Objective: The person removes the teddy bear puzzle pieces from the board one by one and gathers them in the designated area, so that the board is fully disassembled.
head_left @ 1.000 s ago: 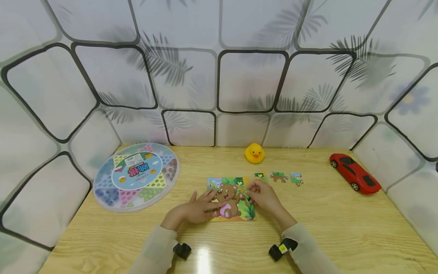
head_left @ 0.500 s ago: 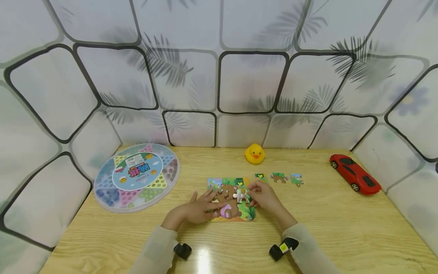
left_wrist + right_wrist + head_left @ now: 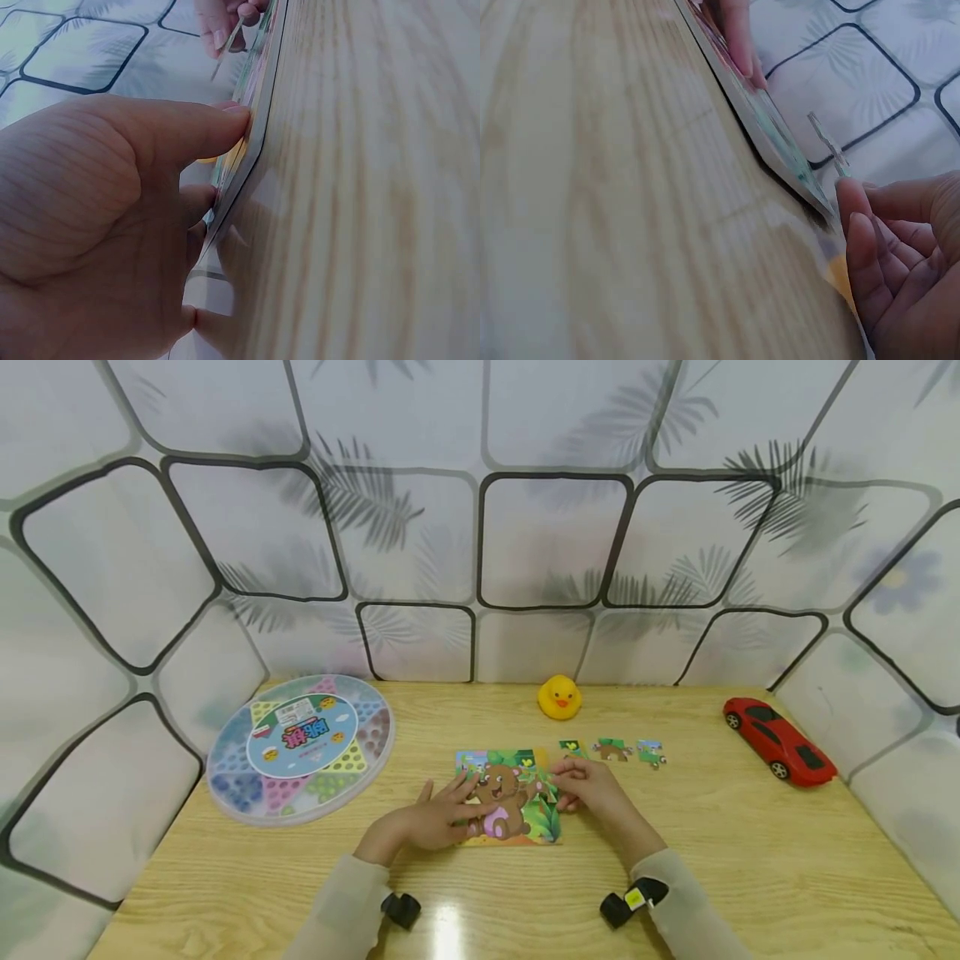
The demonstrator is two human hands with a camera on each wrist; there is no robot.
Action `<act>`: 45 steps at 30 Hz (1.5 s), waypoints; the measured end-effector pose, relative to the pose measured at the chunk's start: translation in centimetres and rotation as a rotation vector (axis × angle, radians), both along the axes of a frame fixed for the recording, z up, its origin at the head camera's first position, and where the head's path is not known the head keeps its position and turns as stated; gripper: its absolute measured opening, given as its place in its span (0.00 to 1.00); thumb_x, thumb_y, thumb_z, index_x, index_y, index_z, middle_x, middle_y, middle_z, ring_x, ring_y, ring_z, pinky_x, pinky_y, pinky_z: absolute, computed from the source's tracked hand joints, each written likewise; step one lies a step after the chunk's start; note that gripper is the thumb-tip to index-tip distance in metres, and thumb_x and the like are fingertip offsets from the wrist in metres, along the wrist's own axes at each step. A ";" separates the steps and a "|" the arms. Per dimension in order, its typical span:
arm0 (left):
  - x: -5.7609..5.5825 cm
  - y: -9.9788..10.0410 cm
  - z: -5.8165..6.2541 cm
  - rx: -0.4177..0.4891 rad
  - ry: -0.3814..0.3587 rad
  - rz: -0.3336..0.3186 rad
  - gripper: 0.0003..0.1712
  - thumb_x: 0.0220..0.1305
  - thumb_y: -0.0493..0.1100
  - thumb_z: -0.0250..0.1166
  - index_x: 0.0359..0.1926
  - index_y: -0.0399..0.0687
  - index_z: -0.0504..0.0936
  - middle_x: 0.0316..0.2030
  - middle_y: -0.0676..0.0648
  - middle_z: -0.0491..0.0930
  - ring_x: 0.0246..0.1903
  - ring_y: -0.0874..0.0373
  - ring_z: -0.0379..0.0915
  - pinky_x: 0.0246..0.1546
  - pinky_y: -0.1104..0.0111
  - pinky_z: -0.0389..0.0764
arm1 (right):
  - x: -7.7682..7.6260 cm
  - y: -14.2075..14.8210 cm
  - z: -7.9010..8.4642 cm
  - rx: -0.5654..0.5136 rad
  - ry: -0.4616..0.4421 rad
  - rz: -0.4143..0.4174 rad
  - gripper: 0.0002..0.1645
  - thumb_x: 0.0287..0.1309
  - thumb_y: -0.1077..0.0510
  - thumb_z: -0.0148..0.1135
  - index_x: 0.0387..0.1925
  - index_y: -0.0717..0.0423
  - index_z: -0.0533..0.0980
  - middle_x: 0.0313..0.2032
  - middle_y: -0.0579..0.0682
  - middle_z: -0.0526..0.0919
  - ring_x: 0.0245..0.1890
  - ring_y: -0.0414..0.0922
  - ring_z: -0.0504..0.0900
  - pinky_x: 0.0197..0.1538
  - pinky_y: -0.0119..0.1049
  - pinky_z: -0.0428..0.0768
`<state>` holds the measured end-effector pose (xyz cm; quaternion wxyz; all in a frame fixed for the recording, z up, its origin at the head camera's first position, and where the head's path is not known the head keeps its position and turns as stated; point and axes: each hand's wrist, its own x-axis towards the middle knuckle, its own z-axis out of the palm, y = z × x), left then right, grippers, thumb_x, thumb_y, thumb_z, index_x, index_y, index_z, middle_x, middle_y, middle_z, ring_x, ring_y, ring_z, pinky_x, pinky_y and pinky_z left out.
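A bear jigsaw puzzle (image 3: pixel 501 783) lies on the wooden table in its flat tray. My left hand (image 3: pixel 431 820) rests on its left part, fingers spread over the picture. In the left wrist view, the thumb (image 3: pixel 202 131) lies along the tray's edge. At the puzzle's right side, my right hand (image 3: pixel 592 791) pinches a jigsaw piece (image 3: pixel 829 142) between thumb and index finger. The right wrist view shows this piece tilted and raised above the tray (image 3: pixel 784 154). From the head view, the piece overlaps the bear's raised arm.
Three loose jigsaw pieces lie behind the right hand: one with a yellow shape (image 3: pixel 572 747), a brown one (image 3: pixel 612 750) and a blue-green one (image 3: pixel 650 752). A yellow rubber duck (image 3: pixel 559 697), a red toy car (image 3: pixel 780 742) and a round board-game box (image 3: pixel 300 752) stand farther out.
The jigsaw piece caught the light half a second ago and now shows its printed colours, so its tilt has changed. My right hand has shifted slightly right; the left stays put.
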<state>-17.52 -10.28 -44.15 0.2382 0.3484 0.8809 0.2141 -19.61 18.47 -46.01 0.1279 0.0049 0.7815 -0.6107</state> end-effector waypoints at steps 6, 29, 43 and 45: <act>-0.1 0.0 -0.2 0.009 -0.010 -0.002 0.27 0.74 0.53 0.45 0.71 0.60 0.60 0.74 0.43 0.32 0.72 0.47 0.22 0.63 0.37 0.26 | -0.2 3.2 0.5 -0.021 0.024 -0.080 0.18 0.62 0.62 0.60 0.49 0.72 0.72 0.25 0.46 0.81 0.19 0.39 0.78 0.24 0.28 0.77; -0.3 -0.3 -0.2 0.028 -0.002 -0.024 0.27 0.74 0.54 0.44 0.71 0.58 0.61 0.74 0.40 0.34 0.72 0.44 0.23 0.62 0.36 0.27 | -0.1 16.9 2.0 -0.033 0.048 -0.332 0.11 0.63 0.58 0.59 0.32 0.36 0.81 0.21 0.37 0.81 0.20 0.34 0.79 0.26 0.26 0.78; -0.2 -0.3 0.1 0.034 -0.006 -0.021 0.27 0.74 0.53 0.45 0.71 0.58 0.61 0.74 0.40 0.34 0.72 0.44 0.23 0.62 0.36 0.27 | -1.7 19.3 1.5 -0.011 0.018 -0.484 0.19 0.62 0.62 0.59 0.22 0.33 0.79 0.19 0.37 0.79 0.16 0.34 0.77 0.22 0.26 0.78; -0.2 -0.3 0.1 0.033 -0.008 -0.020 0.27 0.74 0.53 0.45 0.71 0.58 0.61 0.74 0.40 0.34 0.72 0.44 0.23 0.62 0.36 0.27 | -1.8 19.5 1.2 0.006 0.017 -0.489 0.19 0.62 0.62 0.58 0.22 0.33 0.78 0.19 0.36 0.79 0.16 0.34 0.77 0.22 0.26 0.78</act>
